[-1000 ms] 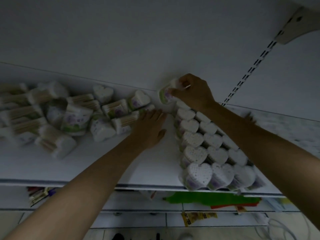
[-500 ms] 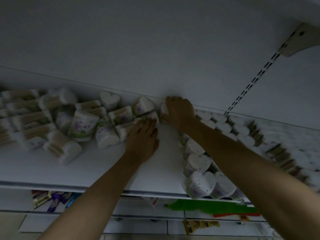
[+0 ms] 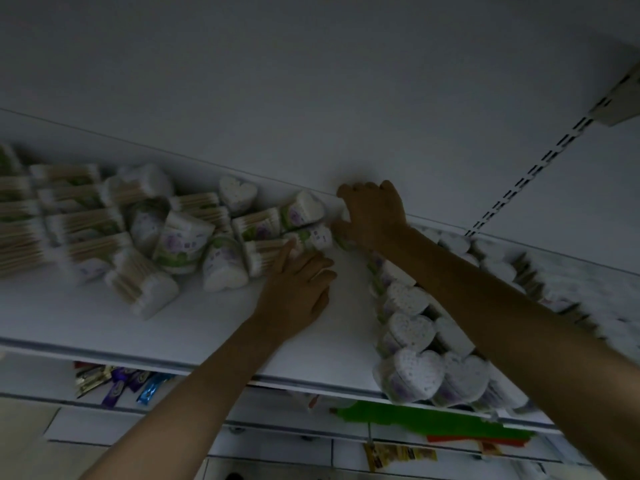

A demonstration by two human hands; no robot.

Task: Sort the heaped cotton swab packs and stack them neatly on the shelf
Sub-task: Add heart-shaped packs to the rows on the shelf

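**Both hands at the back of the shelf, among the swab packs**

The white shelf point(image 3: 104, 320) carries a loose heap of cotton swab packs point(image 3: 145, 230) on its left and neat rows of heart-shaped packs point(image 3: 412, 341) on its right. Since half a second ago the view has drifted a little; both hands have hardly moved. The right hand point(image 3: 374, 213) stays pressed at the back wall, fingers bent over something hidden, so whether it grips a pack cannot be told. The left hand point(image 3: 298, 289) lies flat, fingers loose, their tips touching a pack point(image 3: 311, 237) at the heap's edge. The purple-and-green labels are too blurred to read.
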